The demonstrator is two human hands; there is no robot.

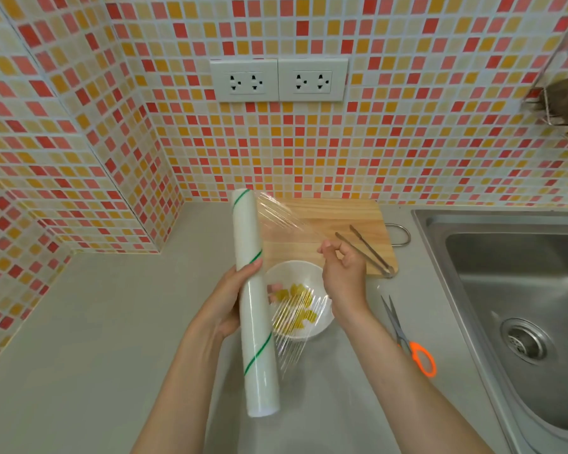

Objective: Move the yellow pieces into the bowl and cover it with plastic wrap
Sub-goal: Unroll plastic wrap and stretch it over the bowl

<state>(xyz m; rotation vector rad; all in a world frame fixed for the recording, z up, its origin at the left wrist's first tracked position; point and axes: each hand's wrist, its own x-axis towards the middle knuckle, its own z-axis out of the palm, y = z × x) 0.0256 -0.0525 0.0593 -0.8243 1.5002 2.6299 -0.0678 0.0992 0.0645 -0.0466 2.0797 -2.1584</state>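
Head view. L hand (pixel 225 298): grip clamped round wrap roll (pixel 253 296), roll held near upright, tilted slightly, above surface (pixel 95 322). R hand (pixel 343 273): fingers pinched together on edge of film (pixel 289 221), sheet drawn out from roll toward 3 o'clock, stretched and creased. Bowl (pixel 297 275): white, on surface at frame centre, just beside board (pixel 325 217) at its 6 o'clock edge; partly behind roll and film. Yellow pieces (pixel 297 304): inside bowl, seen through film. Tongs (pixel 364 250): on board, 3 o'clock of R hand. Scissors (pixel 407 339): orange handles, on surface at 4 o'clock of bowl, apart from it. Sink (pixel 512 290): far 3 o'clock.
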